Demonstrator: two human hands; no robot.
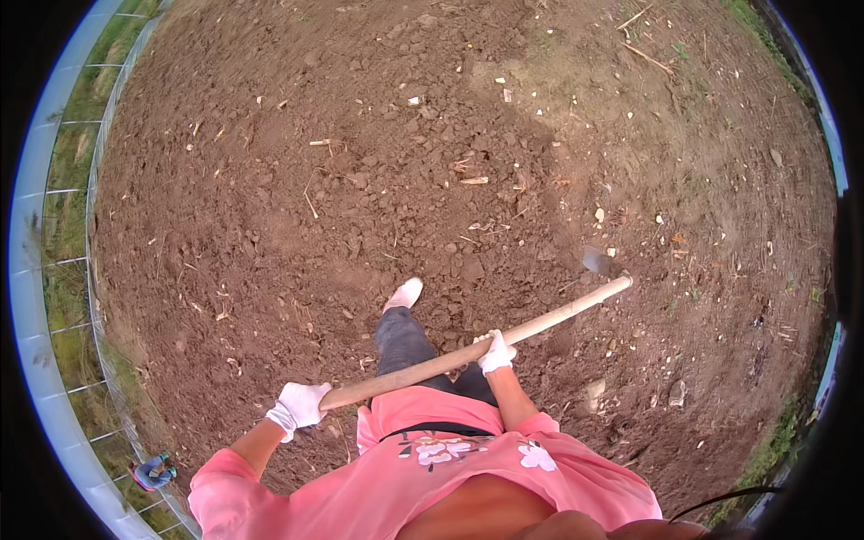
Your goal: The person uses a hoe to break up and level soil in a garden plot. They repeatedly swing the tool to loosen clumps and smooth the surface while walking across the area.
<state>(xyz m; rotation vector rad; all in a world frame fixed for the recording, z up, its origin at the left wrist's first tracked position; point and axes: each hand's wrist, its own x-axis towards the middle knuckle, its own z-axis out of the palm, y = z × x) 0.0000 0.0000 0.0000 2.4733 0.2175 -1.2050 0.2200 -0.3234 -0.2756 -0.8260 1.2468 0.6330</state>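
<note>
A long wooden-handled hoe (567, 310) lies slanted across the front of my body, its metal blade (597, 259) at the upper right, low over or on the soil; I cannot tell which. My left hand (300, 407), in a white glove, is closed round the handle's lower left end. My right hand (498, 354), also white-gloved, grips the handle farther along toward the blade. One foot (403, 293) in pale footwear and a dark trouser leg show on the soil beyond the handle.
Broken brown soil (342, 207) with clods, dry stalks and pale bits surrounds me, paler and smoother at the upper right. A metal-framed structure (63, 191) with greenery curves along the left. Another person (155, 472) is small at the lower left. Grass (769, 445) edges the right.
</note>
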